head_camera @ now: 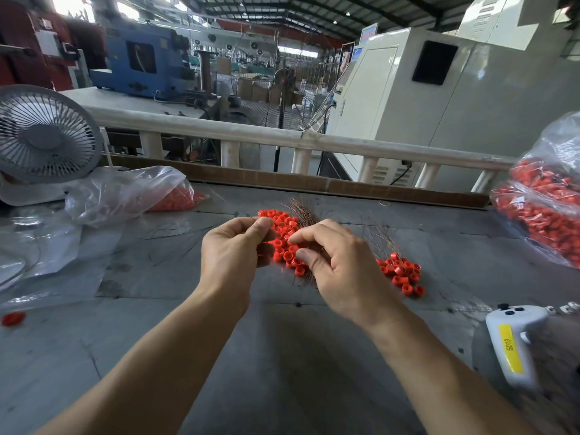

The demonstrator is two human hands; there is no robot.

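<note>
Landmark: the heap of red plastic caps [284, 243] on the grey metal worktable [282, 356]; every place below is told from it.
White controller [514, 343]: nearer than the heap and far to its right, lying flat, with a yellow label on its grip.
Stray red cap [13, 318]: nearer, far left, alone.
Left hand [232, 249]: at the heap's left edge, fingers curled, thumb pressed to the forefinger in a pinch. What it pinches is too small to tell.
Right hand [339, 265]: at the heap's right edge, forefinger and thumb curled over the caps. Whether they hold anything cannot be told.
Wired caps [403, 274]: a smaller pile to the right, apart from the heap.
Copper wire bundle [301, 211]: fans out just behind the heap.
Clear bag [125, 193]: behind left, a few caps inside.
Full bag [546, 208]: far right, packed with caps.
Desk fan [44, 133]: far behind left.
</note>
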